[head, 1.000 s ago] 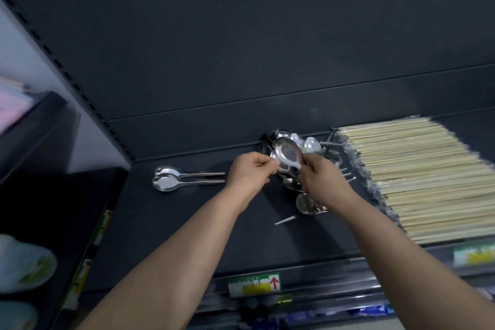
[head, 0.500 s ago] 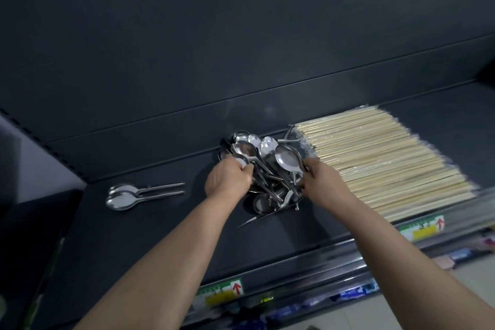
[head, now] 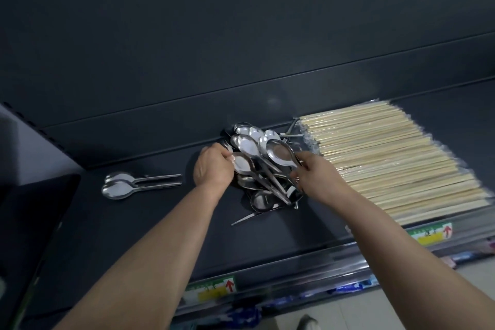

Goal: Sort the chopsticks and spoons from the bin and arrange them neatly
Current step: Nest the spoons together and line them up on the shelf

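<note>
in the spoon pile [head: 257,182], between the laid pair [head: 120,186] and the chopsticks [head: 388,161], the right hand [head: 314,178] pinches the handle of the top spoon [head: 280,154] and the left hand [head: 214,166] curls round the bowl of a lower spoon [head: 242,165]. i'd lift each straight up so crossed handles don't drag others. the top spoon lies diagonal, bowl back-left, handle toward the right hand.

Your left hand [head: 214,166] grips a low spoon [head: 242,165] in the tangled heap [head: 263,197]; your right hand [head: 317,175] pinches the handle of a raised spoon [head: 279,153]. Two paired spoons [head: 120,187] lie left, wrapped chopsticks [head: 388,158] right.
</note>
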A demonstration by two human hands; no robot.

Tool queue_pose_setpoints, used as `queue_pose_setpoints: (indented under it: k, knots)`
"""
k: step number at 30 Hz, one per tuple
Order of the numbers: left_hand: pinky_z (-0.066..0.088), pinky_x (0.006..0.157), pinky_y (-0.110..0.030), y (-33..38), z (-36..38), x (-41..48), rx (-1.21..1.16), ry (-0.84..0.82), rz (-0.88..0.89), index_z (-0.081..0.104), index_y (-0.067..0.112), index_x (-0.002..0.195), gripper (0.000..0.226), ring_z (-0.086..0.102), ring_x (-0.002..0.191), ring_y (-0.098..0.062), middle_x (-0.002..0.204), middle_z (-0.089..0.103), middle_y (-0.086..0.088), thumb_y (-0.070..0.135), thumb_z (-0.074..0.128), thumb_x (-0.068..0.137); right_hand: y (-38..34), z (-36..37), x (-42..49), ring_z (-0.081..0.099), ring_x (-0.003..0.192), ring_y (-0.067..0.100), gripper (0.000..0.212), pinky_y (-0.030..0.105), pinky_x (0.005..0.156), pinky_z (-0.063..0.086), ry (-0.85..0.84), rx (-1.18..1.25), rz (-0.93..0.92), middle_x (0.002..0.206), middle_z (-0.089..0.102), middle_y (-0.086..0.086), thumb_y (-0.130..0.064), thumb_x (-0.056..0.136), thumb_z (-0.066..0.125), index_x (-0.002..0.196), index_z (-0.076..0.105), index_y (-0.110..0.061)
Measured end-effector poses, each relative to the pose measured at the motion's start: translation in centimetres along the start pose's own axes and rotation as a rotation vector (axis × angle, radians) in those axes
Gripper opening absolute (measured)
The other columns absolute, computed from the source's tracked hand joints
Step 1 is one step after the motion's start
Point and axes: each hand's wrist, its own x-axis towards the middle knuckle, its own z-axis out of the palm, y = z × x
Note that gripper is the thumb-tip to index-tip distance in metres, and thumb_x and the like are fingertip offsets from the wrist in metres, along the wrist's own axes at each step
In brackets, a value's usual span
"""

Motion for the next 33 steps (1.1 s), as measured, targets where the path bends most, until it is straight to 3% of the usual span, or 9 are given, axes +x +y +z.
queue_pose_setpoints:
  k: [7,13,16,19,25,27,29,31,33]
  knots:
    - [0.054,0.080,-0.041,-1.0,-1.4,0.3,-0.307,0.116,-0.019,0.056,0.018,0.087,0.010,0.064,0.090,-0.028,0.091,0.064,-0.002,0.022,0.053,0.096,-2.1,1.0,1.4,0.061,0.102,0.031,0.037,0.033,0.087,0.046,-0.011,-0.016,0.016,0.108,0.066,0.012,-0.010,0.089,0.050,0.126,0.056,-0.016]
    - [0.059,0.080,-0.042,-1.1,-2.5,0.0,-0.541,0.028,-0.032,0.053,0.024,0.078,0.018,0.066,0.077,-0.015,0.084,0.061,0.002,0.018,0.053,0.096,-3.5,2.4,2.3,0.060,0.089,0.025,0.024,0.038,0.084,0.049,-0.101,0.103,-0.024,0.097,0.065,0.008,-0.021,0.094,0.048,0.114,0.061,-0.017]
    - [0.058,0.081,-0.045,-0.9,-2.8,-0.5,-0.614,0.016,-0.012,0.056,0.023,0.078,0.016,0.068,0.078,-0.019,0.082,0.064,0.000,0.018,0.056,0.093,-4.8,3.6,1.5,0.061,0.074,0.015,0.022,0.023,0.063,0.049,-0.258,0.208,-0.033,0.085,0.064,0.000,-0.032,0.097,0.050,0.106,0.062,-0.016]
    - [0.058,0.080,-0.045,-1.6,-3.9,-0.8,-0.631,0.029,0.005,0.058,0.023,0.079,0.013,0.068,0.081,-0.021,0.082,0.066,0.000,0.018,0.062,0.090,-5.8,5.3,1.2,0.054,0.071,0.013,0.011,0.030,0.071,0.049,-0.312,0.210,-0.085,0.077,0.057,-0.003,-0.014,0.095,0.051,0.098,0.061,-0.015]
    - [0.056,0.085,-0.044,-6.3,-7.4,-0.8,-0.490,-0.046,0.051,0.063,0.023,0.095,0.005,0.066,0.089,-0.015,0.091,0.068,0.007,0.019,0.061,0.092,-8.9,8.5,1.1,0.053,0.049,0.008,0.012,0.017,0.044,0.041,-0.382,0.066,-0.148,0.068,0.060,-0.001,-0.009,0.093,0.049,0.095,0.057,-0.018]
    - [0.057,0.082,-0.044,-8.7,-8.4,-0.9,-0.438,-0.023,0.020,0.067,0.019,0.089,0.008,0.066,0.085,-0.016,0.084,0.068,0.008,0.016,0.060,0.093,-10.1,10.0,0.9,0.059,0.058,0.012,0.016,0.027,0.061,0.054,-0.394,-0.054,-0.195,0.081,0.066,0.002,-0.012,0.090,0.052,0.099,0.061,-0.022]
    - [0.057,0.080,-0.046,-11.3,-9.2,-1.1,-0.418,0.041,-0.047,0.064,0.020,0.083,0.012,0.067,0.084,-0.021,0.081,0.067,0.006,0.015,0.059,0.092,-11.1,11.9,0.9,0.064,0.080,0.019,0.026,0.035,0.081,0.053,-0.388,-0.261,-0.254,0.098,0.067,0.004,-0.017,0.089,0.052,0.110,0.062,-0.027]
    - [0.057,0.079,-0.046,-14.0,-9.9,-1.2,-0.407,0.098,-0.124,0.060,0.025,0.079,0.017,0.067,0.084,-0.025,0.083,0.067,0.002,0.013,0.058,0.092,-12.0,13.8,0.6,0.061,0.102,0.026,0.035,0.036,0.088,0.050,-0.340,-0.467,-0.326,0.112,0.062,0.005,-0.015,0.088,0.048,0.118,0.059,-0.030]
    - [0.057,0.078,-0.045,-16.5,-10.6,-1.3,-0.369,0.153,-0.189,0.057,0.028,0.076,0.021,0.067,0.084,-0.028,0.088,0.068,-0.001,0.012,0.055,0.090,-12.7,15.7,0.3,0.057,0.108,0.030,0.042,0.036,0.086,0.048,-0.289,-0.566,-0.388,0.115,0.056,0.006,-0.008,0.088,0.046,0.122,0.058,-0.030]
